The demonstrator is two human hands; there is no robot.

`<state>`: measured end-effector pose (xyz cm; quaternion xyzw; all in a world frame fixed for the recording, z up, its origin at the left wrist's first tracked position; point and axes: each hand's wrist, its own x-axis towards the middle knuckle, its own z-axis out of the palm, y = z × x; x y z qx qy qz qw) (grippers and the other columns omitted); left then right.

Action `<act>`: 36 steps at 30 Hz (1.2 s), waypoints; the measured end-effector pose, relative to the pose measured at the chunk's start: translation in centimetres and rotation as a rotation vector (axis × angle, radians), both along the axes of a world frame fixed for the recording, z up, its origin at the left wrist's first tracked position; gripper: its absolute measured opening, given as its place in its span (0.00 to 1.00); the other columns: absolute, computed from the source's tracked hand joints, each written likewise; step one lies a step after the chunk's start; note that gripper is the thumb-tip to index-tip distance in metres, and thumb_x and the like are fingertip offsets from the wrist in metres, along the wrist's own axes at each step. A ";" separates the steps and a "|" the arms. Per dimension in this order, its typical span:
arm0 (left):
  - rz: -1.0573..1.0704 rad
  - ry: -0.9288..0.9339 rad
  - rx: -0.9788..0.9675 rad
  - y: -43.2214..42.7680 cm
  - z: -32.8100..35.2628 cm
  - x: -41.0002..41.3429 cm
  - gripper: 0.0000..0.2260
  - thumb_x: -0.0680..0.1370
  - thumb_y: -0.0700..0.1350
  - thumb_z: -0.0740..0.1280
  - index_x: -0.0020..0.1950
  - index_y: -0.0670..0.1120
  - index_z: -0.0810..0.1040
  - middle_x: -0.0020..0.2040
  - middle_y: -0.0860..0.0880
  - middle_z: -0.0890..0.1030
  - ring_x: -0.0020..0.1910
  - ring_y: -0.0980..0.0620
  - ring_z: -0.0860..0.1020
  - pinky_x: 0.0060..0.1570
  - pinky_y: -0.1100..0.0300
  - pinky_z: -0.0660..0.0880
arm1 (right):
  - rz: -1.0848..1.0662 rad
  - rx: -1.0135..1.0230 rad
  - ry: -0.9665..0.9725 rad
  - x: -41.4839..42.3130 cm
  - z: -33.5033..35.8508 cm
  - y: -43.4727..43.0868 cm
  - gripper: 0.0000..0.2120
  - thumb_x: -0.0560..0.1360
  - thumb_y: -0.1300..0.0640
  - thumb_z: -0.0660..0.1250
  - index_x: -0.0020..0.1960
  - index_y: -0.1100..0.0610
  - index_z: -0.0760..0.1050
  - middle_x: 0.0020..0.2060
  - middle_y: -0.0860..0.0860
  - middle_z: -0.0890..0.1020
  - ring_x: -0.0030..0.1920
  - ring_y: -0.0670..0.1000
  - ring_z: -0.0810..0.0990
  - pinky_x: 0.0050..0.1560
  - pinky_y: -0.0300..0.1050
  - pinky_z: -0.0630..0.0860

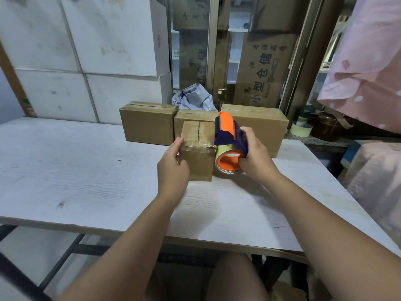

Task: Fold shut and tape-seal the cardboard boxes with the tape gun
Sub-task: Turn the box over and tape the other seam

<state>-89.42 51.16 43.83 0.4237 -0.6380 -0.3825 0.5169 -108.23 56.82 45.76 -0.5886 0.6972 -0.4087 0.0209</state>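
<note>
A small cardboard box (pixel 198 164) stands on the white table (pixel 86 174) with its top flaps folded shut and a strip of clear tape running across the top toward its right edge. My left hand (pixel 173 168) holds the box's left side, thumb against the near face. My right hand (pixel 255 155) grips the orange and purple tape gun (pixel 227 137), which sits against the box's upper right edge; its tape roll (pixel 227 166) hangs beside the box's right face.
Three closed cardboard boxes line the back of the table: left (pixel 148 123), middle (pixel 193 117), right (pixel 260 127). A crumpled grey bag (pixel 193 98) lies behind them. White cartons (pixel 86 61) stack at back left. Jars and a tape roll (pixel 301 129) sit on a ledge at right.
</note>
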 end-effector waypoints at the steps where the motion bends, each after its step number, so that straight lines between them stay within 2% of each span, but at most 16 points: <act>1: -0.002 -0.013 0.007 0.4 -0.4 -0.1 0.26 0.78 0.31 0.56 0.73 0.50 0.66 0.69 0.54 0.72 0.66 0.56 0.71 0.57 0.69 0.70 | -0.001 -0.003 -0.011 0.1 -0.1 -0.1 0.33 0.68 0.74 0.62 0.67 0.51 0.61 0.52 0.49 0.71 0.49 0.53 0.71 0.43 0.43 0.65; 4: -0.066 0.004 0.102 0.9 -1.6 -0.3 0.31 0.79 0.35 0.59 0.77 0.55 0.54 0.72 0.55 0.67 0.57 0.62 0.73 0.41 0.78 0.70 | -0.015 -0.010 -0.048 0.2 -0.3 -0.2 0.32 0.68 0.74 0.61 0.67 0.51 0.61 0.52 0.50 0.72 0.49 0.54 0.71 0.44 0.44 0.67; 5: -0.089 0.002 0.158 0.8 -1.9 -0.2 0.32 0.79 0.37 0.60 0.78 0.56 0.50 0.73 0.55 0.66 0.51 0.65 0.73 0.35 0.79 0.69 | -0.017 -0.014 -0.055 0.2 -0.4 -0.2 0.32 0.68 0.74 0.61 0.67 0.52 0.61 0.53 0.50 0.73 0.50 0.54 0.71 0.44 0.44 0.66; 6: -0.104 -0.001 0.212 0.9 -1.8 0.0 0.33 0.79 0.39 0.61 0.78 0.56 0.46 0.74 0.55 0.65 0.49 0.65 0.74 0.33 0.78 0.68 | -0.015 -0.017 -0.062 0.1 -0.5 -0.2 0.31 0.68 0.74 0.61 0.67 0.52 0.62 0.53 0.50 0.73 0.50 0.54 0.72 0.45 0.44 0.66; 7: -0.099 -0.017 0.242 1.0 -1.6 0.2 0.35 0.79 0.42 0.62 0.78 0.56 0.43 0.75 0.54 0.63 0.52 0.63 0.75 0.39 0.76 0.69 | -0.011 -0.018 -0.072 0.1 -0.5 -0.2 0.31 0.68 0.74 0.61 0.66 0.52 0.62 0.53 0.50 0.74 0.50 0.54 0.72 0.45 0.43 0.66; 8: -0.068 -0.063 0.220 1.3 -1.3 0.3 0.38 0.79 0.43 0.64 0.77 0.55 0.40 0.76 0.53 0.60 0.62 0.58 0.73 0.48 0.72 0.69 | -0.006 -0.018 -0.087 0.2 -0.5 -0.2 0.31 0.68 0.74 0.61 0.66 0.52 0.62 0.53 0.50 0.74 0.49 0.54 0.72 0.45 0.43 0.66; 9: -0.017 -0.148 0.136 1.5 -0.9 0.3 0.40 0.78 0.44 0.66 0.77 0.54 0.39 0.77 0.51 0.56 0.71 0.52 0.66 0.58 0.66 0.67 | -0.001 -0.020 -0.105 0.2 -0.6 -0.1 0.30 0.68 0.74 0.61 0.66 0.52 0.62 0.53 0.50 0.74 0.49 0.54 0.72 0.45 0.43 0.66; 11: 0.103 -0.393 -0.153 1.6 0.0 -0.2 0.43 0.76 0.46 0.68 0.78 0.50 0.40 0.78 0.50 0.51 0.76 0.50 0.51 0.72 0.57 0.53 | 0.017 -0.019 -0.138 0.6 -0.6 -0.3 0.30 0.69 0.73 0.62 0.66 0.52 0.62 0.52 0.50 0.74 0.49 0.54 0.72 0.45 0.42 0.66; 13: 0.177 -0.667 -0.457 1.3 0.9 -1.0 0.41 0.76 0.48 0.67 0.78 0.47 0.42 0.78 0.50 0.51 0.77 0.51 0.47 0.73 0.54 0.40 | 0.040 -0.006 -0.141 1.1 -0.7 -0.5 0.30 0.69 0.72 0.64 0.66 0.52 0.61 0.53 0.50 0.74 0.50 0.54 0.73 0.46 0.42 0.67; 15: 0.182 -0.904 -0.593 0.8 1.4 -1.7 0.37 0.78 0.50 0.64 0.78 0.47 0.42 0.78 0.50 0.53 0.77 0.52 0.48 0.72 0.53 0.36 | 0.057 -0.003 -0.131 1.6 -0.9 -0.7 0.30 0.69 0.70 0.65 0.66 0.53 0.61 0.54 0.51 0.74 0.50 0.54 0.74 0.46 0.41 0.68; 17: 0.188 -1.025 -0.596 0.1 1.5 -2.0 0.34 0.78 0.51 0.63 0.78 0.48 0.47 0.76 0.51 0.60 0.75 0.53 0.57 0.72 0.52 0.37 | 0.065 -0.002 -0.139 1.8 -0.8 -0.6 0.30 0.69 0.69 0.66 0.66 0.53 0.61 0.54 0.50 0.74 0.50 0.53 0.74 0.46 0.39 0.68; 19: 0.190 -1.065 -0.608 -0.3 1.6 -1.9 0.30 0.77 0.55 0.64 0.75 0.49 0.56 0.71 0.53 0.67 0.71 0.55 0.64 0.73 0.53 0.38 | 0.069 -0.002 -0.156 1.7 -0.6 -0.3 0.30 0.69 0.69 0.67 0.66 0.52 0.60 0.53 0.48 0.73 0.50 0.52 0.73 0.45 0.37 0.67; 23: 0.124 -1.136 -0.641 -0.4 1.9 -1.2 0.29 0.76 0.56 0.65 0.74 0.50 0.61 0.74 0.52 0.64 0.72 0.53 0.62 0.73 0.55 0.41 | 0.068 0.007 -0.184 1.3 0.1 0.2 0.29 0.69 0.69 0.67 0.64 0.51 0.60 0.51 0.47 0.73 0.46 0.52 0.73 0.39 0.36 0.65; 27: 0.047 -1.062 -0.590 -1.2 1.8 -0.5 0.28 0.76 0.52 0.67 0.74 0.50 0.62 0.74 0.53 0.64 0.72 0.51 0.62 0.73 0.58 0.48 | 0.077 0.008 -0.186 1.1 0.8 0.4 0.30 0.68 0.70 0.67 0.64 0.51 0.60 0.51 0.48 0.74 0.45 0.52 0.73 0.36 0.31 0.67; 34: 0.051 -1.025 -0.670 -1.4 1.6 -0.3 0.26 0.78 0.51 0.64 0.74 0.50 0.61 0.74 0.53 0.64 0.71 0.50 0.62 0.69 0.60 0.58 | 0.050 0.106 -0.038 0.7 1.6 0.1 0.29 0.69 0.70 0.65 0.62 0.49 0.58 0.51 0.51 0.72 0.45 0.56 0.73 0.37 0.44 0.70; 36: 0.059 -1.022 -0.684 -1.6 1.5 -0.1 0.25 0.78 0.51 0.64 0.74 0.50 0.62 0.73 0.53 0.65 0.70 0.50 0.64 0.66 0.59 0.62 | 0.015 0.153 0.053 0.4 1.1 0.3 0.29 0.68 0.68 0.65 0.62 0.48 0.58 0.53 0.50 0.72 0.47 0.56 0.74 0.42 0.51 0.75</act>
